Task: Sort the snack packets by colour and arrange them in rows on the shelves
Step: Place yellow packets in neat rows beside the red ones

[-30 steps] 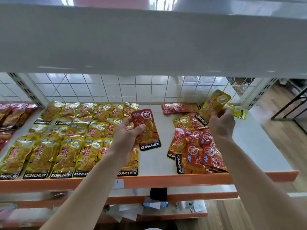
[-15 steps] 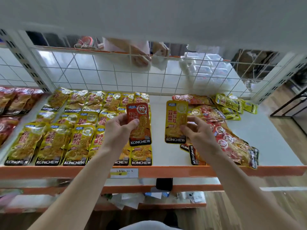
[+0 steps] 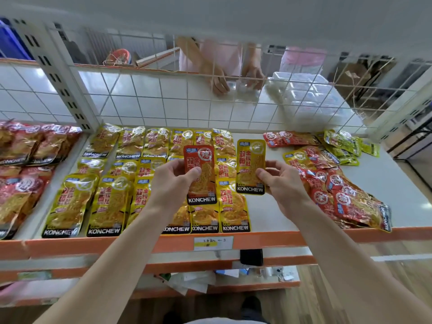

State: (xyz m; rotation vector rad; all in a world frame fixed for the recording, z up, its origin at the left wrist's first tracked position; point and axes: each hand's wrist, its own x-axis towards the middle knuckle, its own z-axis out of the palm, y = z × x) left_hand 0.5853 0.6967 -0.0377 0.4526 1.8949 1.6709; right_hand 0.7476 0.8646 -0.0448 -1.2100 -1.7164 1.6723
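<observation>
My left hand [image 3: 171, 183] grips a red snack packet [image 3: 201, 160] upright above the shelf. Beside it, my right hand [image 3: 279, 183] pinches a yellow packet [image 3: 250, 160] by its lower right edge. Under and left of both hands, yellow packets [image 3: 109, 202] lie in rows on the white shelf [image 3: 397, 195]. A loose heap of red and yellow packets [image 3: 346, 195] lies at the right. Red packets [image 3: 25, 160] fill the neighbouring shelf at far left. A few green-yellow packets [image 3: 348, 146] lie at the back right.
A wire grid panel [image 3: 187, 101] closes the shelf's back. Behind it another person's hands [image 3: 236, 80] rest on a white counter with plastic boxes [image 3: 311, 90]. An orange front rail [image 3: 140, 246] carries a label. Lower shelves hold papers.
My right hand has carried the yellow packet from the back right of the heap to the middle, beside the red one. The camera has tilted up, showing the far counter.
</observation>
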